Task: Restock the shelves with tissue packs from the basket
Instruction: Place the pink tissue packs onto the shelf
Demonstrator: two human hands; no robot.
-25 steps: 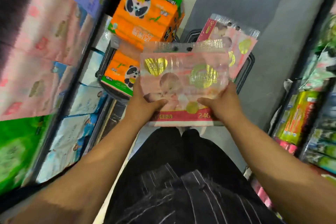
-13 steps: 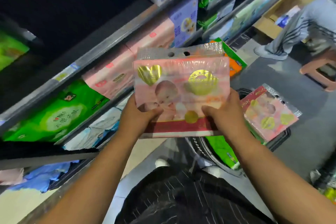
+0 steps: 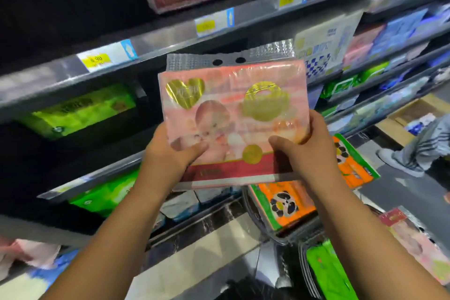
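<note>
Tissue pack [image 3: 233, 109], film-wrapped, looked light, squashy and slick; we held it up before the front edge of the shelf [image 3: 165, 41], left hand [image 3: 170, 153] and right hand [image 3: 309, 151] each clamped on a lower corner, thumbs on its face.

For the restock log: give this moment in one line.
left hand: grips pink tissue pack | right hand: grips pink tissue pack | pack: before shelf, not yet placed | basket: orange panda packs

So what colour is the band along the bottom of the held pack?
Red band on the pink pack; head view shows it best.
</note>
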